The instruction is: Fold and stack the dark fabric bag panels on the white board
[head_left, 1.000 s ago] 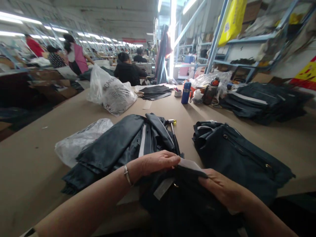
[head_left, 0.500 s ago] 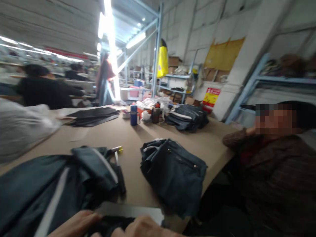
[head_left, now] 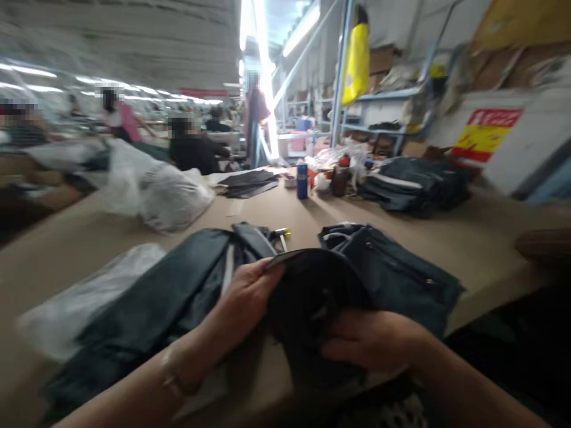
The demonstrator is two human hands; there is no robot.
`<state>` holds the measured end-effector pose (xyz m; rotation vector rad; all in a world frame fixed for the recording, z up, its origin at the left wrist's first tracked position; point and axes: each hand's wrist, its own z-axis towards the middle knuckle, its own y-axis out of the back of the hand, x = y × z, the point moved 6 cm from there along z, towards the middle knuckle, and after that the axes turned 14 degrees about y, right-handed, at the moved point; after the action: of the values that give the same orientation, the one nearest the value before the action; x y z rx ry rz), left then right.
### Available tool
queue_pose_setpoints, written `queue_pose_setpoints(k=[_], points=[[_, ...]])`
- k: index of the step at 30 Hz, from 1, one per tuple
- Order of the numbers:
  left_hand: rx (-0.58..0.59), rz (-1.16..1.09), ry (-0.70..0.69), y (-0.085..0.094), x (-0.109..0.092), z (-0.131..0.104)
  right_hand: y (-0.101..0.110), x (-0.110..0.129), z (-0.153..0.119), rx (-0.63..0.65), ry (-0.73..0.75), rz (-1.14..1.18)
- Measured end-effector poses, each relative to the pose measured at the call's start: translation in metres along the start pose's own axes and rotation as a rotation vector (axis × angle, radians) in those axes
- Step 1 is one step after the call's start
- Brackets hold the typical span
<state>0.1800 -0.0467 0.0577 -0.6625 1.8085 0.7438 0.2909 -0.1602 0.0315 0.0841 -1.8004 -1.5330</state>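
A black piece of cloth [head_left: 307,291] with a curved upper edge is held up over the near side of the table. My left hand [head_left: 247,297] is closed on its upper left edge, thumb on top. On the lower right part of the cloth, my right hand [head_left: 370,339] is closed with fingers bent against it; the fingertips are blurred and partly hidden. Just behind lies a dark zippered fabric item [head_left: 397,273] at the right. Dark fabric with a pale stripe [head_left: 160,297] spreads out on the left, beside a tool with a yellow end [head_left: 282,233].
Clear plastic bags [head_left: 178,193] lie on the brown table [head_left: 250,214] at the left. Farther back are flat black sheets [head_left: 252,182], a blue bottle [head_left: 302,181], a dark bottle [head_left: 341,178] and a stack of dark fabric [head_left: 414,184]. A person's sleeve [head_left: 542,244] rests at the right edge.
The view has swung left, so things appear farther right. Both hands have come up from the bottom edge, and the black cloth now shows raised between them.
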Motion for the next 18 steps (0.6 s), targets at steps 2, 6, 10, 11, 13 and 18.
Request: queue_pose_setpoints(k=[2,6,10,11,13,18], points=[[0.124,-0.045,0.016,-0.005,0.013,0.000,0.009,-0.007,-0.005,-0.178,-0.027,0.144],[0.283,-0.095,0.141,-0.013,0.036,0.006,0.019,-0.021,-0.010,-0.347,-0.127,0.106],[0.433,-0.223,0.265,-0.012,0.041,0.000,0.029,-0.030,-0.014,-0.538,-0.089,-0.124],[0.467,-0.247,0.283,-0.011,0.041,-0.002,0.033,-0.030,-0.017,-0.595,-0.054,-0.220],[0.538,-0.270,0.301,-0.008,0.042,-0.007,0.037,-0.032,-0.020,-0.645,-0.014,-0.360],[0.620,-0.244,0.369,-0.004,0.049,-0.017,0.022,-0.039,-0.007,-0.351,0.077,0.024]])
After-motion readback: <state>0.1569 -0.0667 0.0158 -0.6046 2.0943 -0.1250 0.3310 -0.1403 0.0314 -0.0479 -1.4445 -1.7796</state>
